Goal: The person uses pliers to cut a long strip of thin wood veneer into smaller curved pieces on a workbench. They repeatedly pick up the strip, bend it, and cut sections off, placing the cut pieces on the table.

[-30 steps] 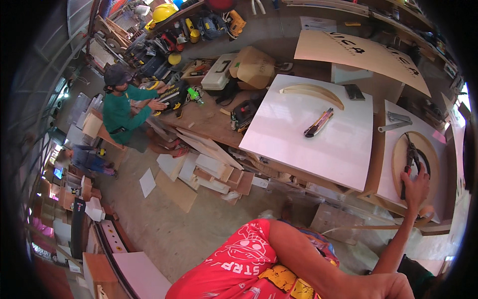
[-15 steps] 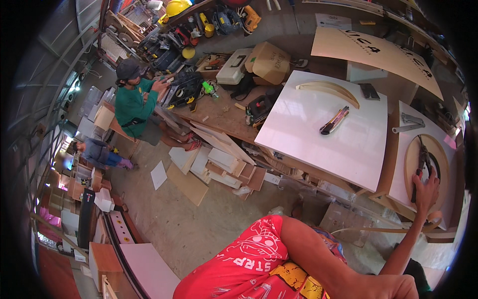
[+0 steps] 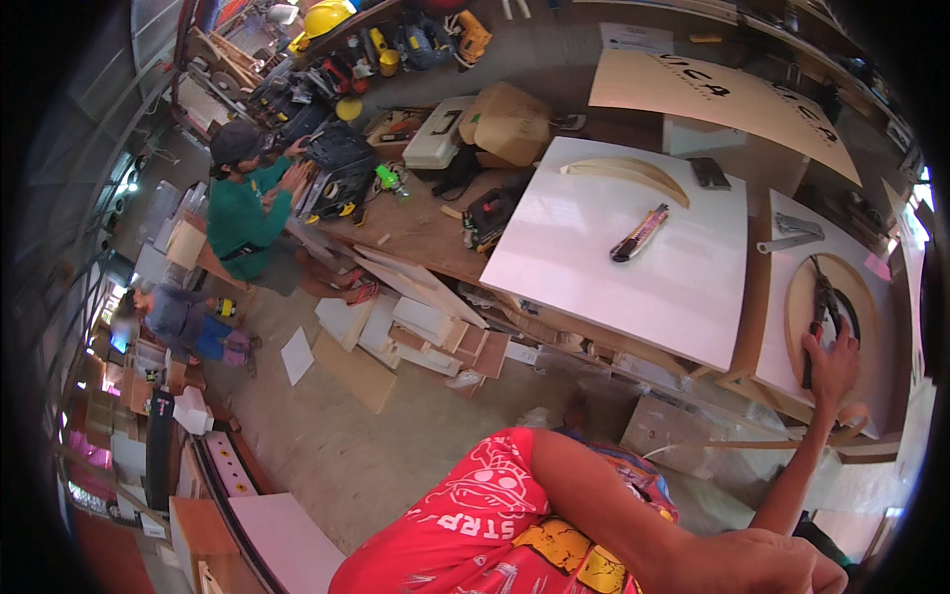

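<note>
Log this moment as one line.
Right hand: at handles of dark plier-like tool | tool: over round wooden piece | utility knife: on white panel

The cutter [image 3: 639,234] lies on a board [image 3: 614,292], left of pliers [image 3: 819,297] atop a roll [image 3: 863,295].

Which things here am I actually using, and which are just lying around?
Likely in use, at your right hand:
pliers
tan oval piece

Apparently just lying about:
utility knife
tan curved piece
grey metal tool
yellow hard hat
</note>
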Motion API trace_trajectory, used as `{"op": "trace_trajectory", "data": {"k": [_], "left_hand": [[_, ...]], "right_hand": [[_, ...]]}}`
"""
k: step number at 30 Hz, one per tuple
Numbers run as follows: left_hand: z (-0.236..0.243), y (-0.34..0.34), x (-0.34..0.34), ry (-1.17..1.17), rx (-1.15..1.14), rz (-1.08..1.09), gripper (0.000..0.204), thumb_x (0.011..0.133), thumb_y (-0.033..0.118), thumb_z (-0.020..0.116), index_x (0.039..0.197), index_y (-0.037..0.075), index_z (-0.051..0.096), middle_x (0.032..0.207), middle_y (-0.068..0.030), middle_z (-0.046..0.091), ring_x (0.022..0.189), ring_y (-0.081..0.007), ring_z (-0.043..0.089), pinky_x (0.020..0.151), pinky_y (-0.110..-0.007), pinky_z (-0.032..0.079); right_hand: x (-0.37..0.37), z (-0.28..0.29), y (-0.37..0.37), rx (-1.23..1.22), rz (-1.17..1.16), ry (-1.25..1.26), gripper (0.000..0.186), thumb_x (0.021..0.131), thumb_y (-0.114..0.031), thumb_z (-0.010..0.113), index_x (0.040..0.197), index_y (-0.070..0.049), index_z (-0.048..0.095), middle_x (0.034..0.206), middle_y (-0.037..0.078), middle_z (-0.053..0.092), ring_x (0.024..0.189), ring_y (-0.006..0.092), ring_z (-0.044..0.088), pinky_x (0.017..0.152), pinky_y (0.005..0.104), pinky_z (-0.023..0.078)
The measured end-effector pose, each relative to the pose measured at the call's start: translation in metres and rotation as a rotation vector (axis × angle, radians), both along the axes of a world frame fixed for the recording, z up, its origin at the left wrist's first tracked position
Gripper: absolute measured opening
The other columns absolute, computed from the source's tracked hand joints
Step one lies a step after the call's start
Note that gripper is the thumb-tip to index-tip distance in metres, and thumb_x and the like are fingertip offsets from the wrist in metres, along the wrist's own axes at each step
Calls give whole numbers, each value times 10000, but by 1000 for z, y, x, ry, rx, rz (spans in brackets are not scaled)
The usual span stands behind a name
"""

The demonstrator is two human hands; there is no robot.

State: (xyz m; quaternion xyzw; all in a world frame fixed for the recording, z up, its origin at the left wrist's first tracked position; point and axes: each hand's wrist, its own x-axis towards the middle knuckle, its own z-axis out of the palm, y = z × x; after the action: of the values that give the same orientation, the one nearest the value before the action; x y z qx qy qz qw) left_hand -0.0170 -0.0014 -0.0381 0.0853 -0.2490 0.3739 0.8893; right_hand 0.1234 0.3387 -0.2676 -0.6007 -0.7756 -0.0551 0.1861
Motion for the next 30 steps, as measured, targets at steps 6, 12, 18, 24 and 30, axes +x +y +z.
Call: {"op": "trace_trajectory", "data": {"k": [6, 12, 18, 24, 30], "left_hand": [[-7, -2, -12, 38, 75, -57, 280, 1113, 256, 652, 1095, -18, 706, 1044, -151, 761, 945, -210, 750, 832, -323, 597], [1, -10, -11, 106, 256, 370, 365, 1091, 193, 704, 1333, -79, 726, 1314, -179, 728, 1114, -238, 722, 957, -345, 564], [-11, -16, 7, 43, 271, 623, 308, 1076, 137, 713, 1277, -91, 761, 1230, -224, 763, 1139, -306, 725, 987, -415, 553], [-11, -25, -7, 102, 157, 389, 259, 1030, 82, 763, 1218, -95, 783, 1192, -240, 781, 1128, -300, 742, 973, -403, 572], [-13, -26, -8, 75, 111, 324, 206, 1007, 48, 784, 1156, -94, 797, 1148, -235, 789, 1104, -301, 753, 949, -394, 583]], "right_hand": [[-6, 10, -13, 14, -27, 8, 930, 783, -636, 786, 1549, -155, 570, 1278, 201, 655, 1216, 410, 638, 1017, 563, 492], [-6, 11, -14, -2, -44, 28, 926, 774, -616, 783, 1552, -157, 578, 1267, 188, 653, 1224, 396, 628, 1045, 537, 478], [-12, 17, -20, -37, -48, 47, 939, 769, -614, 781, 1558, -149, 572, 1275, 196, 644, 1231, 398, 617, 1054, 530, 474], [-12, 17, -20, -14, -59, 49, 943, 767, -605, 786, 1562, -148, 567, 1297, 202, 643, 1242, 403, 612, 1062, 537, 473], [-12, 20, -21, -59, -61, 62, 940, 766, -601, 783, 1563, -152, 567, 1306, 201, 640, 1257, 401, 608, 1072, 536, 467]]}}
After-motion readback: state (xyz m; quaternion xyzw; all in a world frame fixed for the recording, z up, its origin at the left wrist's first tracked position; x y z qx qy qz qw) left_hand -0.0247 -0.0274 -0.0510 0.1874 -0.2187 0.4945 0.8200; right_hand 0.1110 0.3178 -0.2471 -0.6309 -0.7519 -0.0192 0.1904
